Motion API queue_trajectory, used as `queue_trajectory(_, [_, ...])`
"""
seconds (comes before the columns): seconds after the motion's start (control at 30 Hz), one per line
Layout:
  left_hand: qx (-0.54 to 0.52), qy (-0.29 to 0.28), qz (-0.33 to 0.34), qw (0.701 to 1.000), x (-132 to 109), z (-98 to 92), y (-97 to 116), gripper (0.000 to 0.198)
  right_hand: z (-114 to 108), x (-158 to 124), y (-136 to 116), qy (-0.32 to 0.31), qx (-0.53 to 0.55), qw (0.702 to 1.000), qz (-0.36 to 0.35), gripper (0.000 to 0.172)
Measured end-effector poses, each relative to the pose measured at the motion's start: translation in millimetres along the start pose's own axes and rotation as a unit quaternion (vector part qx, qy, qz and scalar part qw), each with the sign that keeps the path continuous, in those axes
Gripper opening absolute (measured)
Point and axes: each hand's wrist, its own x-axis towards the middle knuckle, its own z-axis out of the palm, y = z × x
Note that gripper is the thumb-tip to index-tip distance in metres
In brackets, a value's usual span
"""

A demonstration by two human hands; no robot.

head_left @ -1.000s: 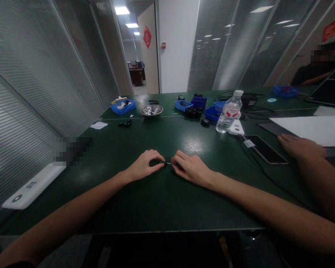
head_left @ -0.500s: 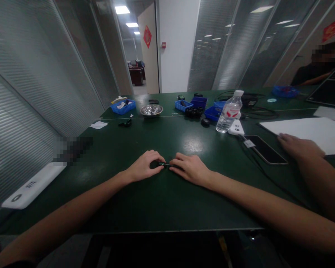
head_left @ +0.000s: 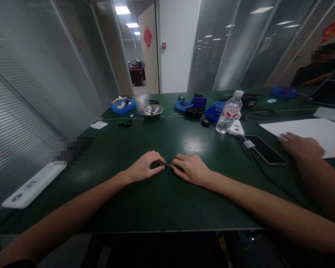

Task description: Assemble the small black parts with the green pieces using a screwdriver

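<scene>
My left hand (head_left: 146, 165) rests on the green table with thumb and forefinger pinching a small dark part (head_left: 162, 164); its exact kind is too small to tell. Facing it, my right hand (head_left: 190, 168) is closed, fingertips together, on a thin metal rod (head_left: 169, 165). The rod reaches left to the dark part, and its other end is hidden under my fingers. Whether rod and part are joined or only touching, I cannot tell.
At the back stand a metal bowl (head_left: 151, 110), a blue bin (head_left: 123, 107) and several more bins. To the right are a water bottle (head_left: 229, 113), a phone (head_left: 265, 149) and another person's hand (head_left: 301, 146) by white sheets. A white device (head_left: 33, 186) lies left.
My right hand has shifted slightly right, and a little more of the thin rod shows between my hands. The other person's hand has moved slightly.
</scene>
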Motion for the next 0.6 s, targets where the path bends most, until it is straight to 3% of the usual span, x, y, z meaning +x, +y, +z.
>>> queue_trajectory(0.6, [-0.079,0.001,0.005,0.997,2.7,-0.3,0.2,0.017,1.8,2.2,0.1,-0.037,-0.019,0.999,-0.003,0.029])
